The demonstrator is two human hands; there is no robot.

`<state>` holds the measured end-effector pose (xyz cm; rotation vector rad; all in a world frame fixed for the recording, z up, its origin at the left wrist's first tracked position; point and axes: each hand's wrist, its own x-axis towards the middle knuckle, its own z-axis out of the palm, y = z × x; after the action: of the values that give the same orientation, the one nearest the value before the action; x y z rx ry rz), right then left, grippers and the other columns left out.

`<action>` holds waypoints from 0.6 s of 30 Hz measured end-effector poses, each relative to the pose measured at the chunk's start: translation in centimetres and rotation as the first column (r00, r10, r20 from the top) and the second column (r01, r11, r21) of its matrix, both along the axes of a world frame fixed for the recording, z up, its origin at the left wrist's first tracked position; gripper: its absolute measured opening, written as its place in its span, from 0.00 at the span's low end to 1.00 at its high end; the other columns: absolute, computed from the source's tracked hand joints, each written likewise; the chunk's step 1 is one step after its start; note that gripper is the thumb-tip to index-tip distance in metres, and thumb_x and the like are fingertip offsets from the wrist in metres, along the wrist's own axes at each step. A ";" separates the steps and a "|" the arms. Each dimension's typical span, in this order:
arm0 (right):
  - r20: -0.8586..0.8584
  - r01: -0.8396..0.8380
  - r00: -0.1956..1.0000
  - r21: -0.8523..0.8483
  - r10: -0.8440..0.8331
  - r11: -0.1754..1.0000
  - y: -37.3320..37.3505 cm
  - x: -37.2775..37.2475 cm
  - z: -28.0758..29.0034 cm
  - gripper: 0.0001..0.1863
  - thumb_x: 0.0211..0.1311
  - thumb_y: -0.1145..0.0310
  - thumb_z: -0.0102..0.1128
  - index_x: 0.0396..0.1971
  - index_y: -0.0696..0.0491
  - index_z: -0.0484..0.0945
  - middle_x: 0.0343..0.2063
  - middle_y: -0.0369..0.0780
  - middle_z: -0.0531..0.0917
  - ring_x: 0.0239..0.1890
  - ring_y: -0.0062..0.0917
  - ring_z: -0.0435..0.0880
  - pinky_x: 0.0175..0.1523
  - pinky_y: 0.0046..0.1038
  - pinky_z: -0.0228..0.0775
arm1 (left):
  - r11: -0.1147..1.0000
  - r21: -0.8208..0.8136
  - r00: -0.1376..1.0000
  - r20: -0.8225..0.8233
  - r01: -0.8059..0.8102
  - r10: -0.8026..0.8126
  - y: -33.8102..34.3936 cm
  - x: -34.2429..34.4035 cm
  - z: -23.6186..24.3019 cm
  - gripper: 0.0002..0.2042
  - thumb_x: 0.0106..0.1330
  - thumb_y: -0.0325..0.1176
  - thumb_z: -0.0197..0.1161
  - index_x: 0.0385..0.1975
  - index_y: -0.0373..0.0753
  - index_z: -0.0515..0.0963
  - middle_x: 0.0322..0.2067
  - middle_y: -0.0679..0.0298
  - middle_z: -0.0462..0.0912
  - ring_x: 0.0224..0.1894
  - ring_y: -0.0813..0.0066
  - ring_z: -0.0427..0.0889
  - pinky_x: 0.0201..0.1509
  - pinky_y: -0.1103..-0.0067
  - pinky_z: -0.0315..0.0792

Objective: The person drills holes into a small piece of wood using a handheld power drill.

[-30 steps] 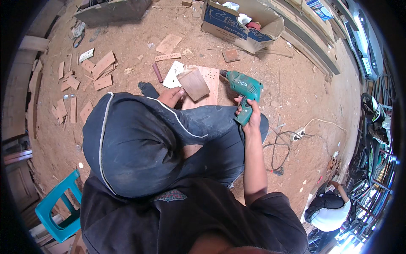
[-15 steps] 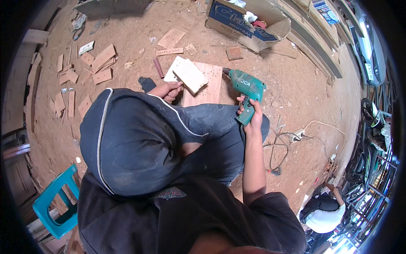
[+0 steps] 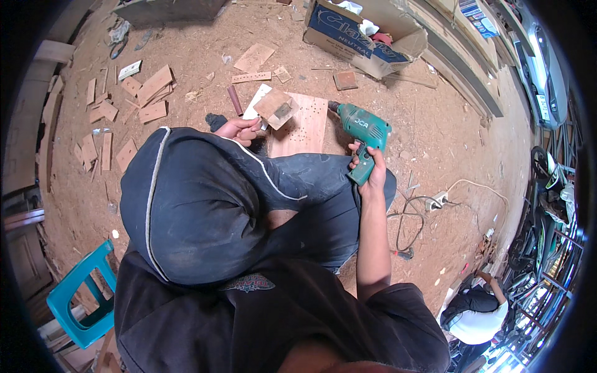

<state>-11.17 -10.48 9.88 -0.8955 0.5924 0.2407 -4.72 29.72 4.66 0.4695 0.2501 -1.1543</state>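
Note:
At centre, my left hand (image 3: 241,131) has its fingers closed on a small wooden block (image 3: 274,107), tan with a dark patch, held over a pink-brown board (image 3: 296,144) with many drilled holes. A white board (image 3: 252,104) lies partly under the block, with a maroon rod (image 3: 234,98) beside it. My right hand (image 3: 370,168) grips the handle of a green corded drill (image 3: 364,125); the drill's nose points left, toward the board's right edge.
Wood offcuts (image 3: 153,85) lie scattered at left; a cardboard box (image 3: 354,43) is beyond. A power strip (image 3: 435,202) with cables sits right. A teal plastic stool (image 3: 65,304) stands lower left. Another person (image 3: 479,320) works at lower right, near motorcycles (image 3: 547,186).
The wooden block in my left hand has been turned, showing a pale face half a second ago and a tan, dark-patched one now. My right hand and drill have barely moved.

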 end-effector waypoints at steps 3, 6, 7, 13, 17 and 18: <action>0.004 -0.004 1.000 0.008 0.004 1.000 0.1 0.0 -0.1 0.22 0.63 0.62 0.55 0.51 0.64 0.74 0.40 0.50 0.85 0.25 0.26 0.79 0.32 0.30 0.75 | 1.000 0.003 1.000 -0.025 -0.004 0.004 0.2 0.0 -0.3 0.13 0.82 0.42 0.41 0.35 0.44 0.65 0.14 0.78 0.53 0.10 0.91 0.50 0.09 0.87 0.45; 0.005 -0.006 1.000 0.015 0.006 1.000 0.3 0.1 -0.2 0.23 0.63 0.62 0.55 0.51 0.64 0.74 0.40 0.50 0.85 0.25 0.26 0.79 0.32 0.30 0.75 | 1.000 0.020 0.999 -0.031 -0.007 0.008 0.6 0.0 -0.3 0.13 0.82 0.42 0.42 0.36 0.44 0.66 0.14 0.78 0.53 0.10 0.91 0.50 0.10 0.87 0.46; 0.005 0.001 1.000 0.010 -0.001 1.000 0.1 0.0 -0.2 0.23 0.63 0.63 0.55 0.51 0.64 0.74 0.40 0.50 0.85 0.25 0.26 0.79 0.32 0.30 0.75 | 0.999 0.036 1.000 -0.022 -0.001 0.002 0.3 0.1 -0.3 0.13 0.82 0.42 0.42 0.35 0.44 0.67 0.14 0.78 0.53 0.10 0.91 0.50 0.10 0.88 0.46; 0.006 0.023 1.000 -0.008 -0.023 1.000 -0.3 -0.3 -0.1 0.22 0.64 0.63 0.55 0.51 0.64 0.74 0.40 0.50 0.86 0.25 0.26 0.79 0.32 0.30 0.75 | 0.969 0.233 0.986 0.159 -0.079 0.042 -2.5 -0.6 0.8 0.14 0.81 0.45 0.45 0.33 0.45 0.67 0.14 0.78 0.55 0.10 0.91 0.51 0.10 0.87 0.47; 0.009 0.010 1.000 -0.019 -0.009 1.000 0.0 -0.3 -0.4 0.21 0.64 0.63 0.55 0.50 0.63 0.75 0.40 0.49 0.86 0.25 0.25 0.79 0.32 0.30 0.75 | 0.817 0.483 0.901 0.422 -0.316 0.099 -3.6 -2.2 -0.2 0.16 0.80 0.47 0.46 0.34 0.44 0.70 0.13 0.76 0.59 0.10 0.88 0.53 0.11 0.84 0.46; 0.014 0.012 1.000 -0.020 -0.012 1.000 0.0 -0.3 -0.3 0.21 0.64 0.63 0.55 0.50 0.62 0.75 0.39 0.48 0.86 0.25 0.25 0.79 0.31 0.30 0.75 | 0.801 0.449 0.835 0.540 -0.395 0.109 -3.7 -2.4 -0.4 0.18 0.80 0.48 0.44 0.34 0.43 0.72 0.12 0.75 0.62 0.09 0.85 0.55 0.11 0.82 0.47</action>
<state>-11.49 -10.49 9.53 -0.9122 0.5880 0.2182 -7.12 25.99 4.28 1.1866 0.1877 -0.6356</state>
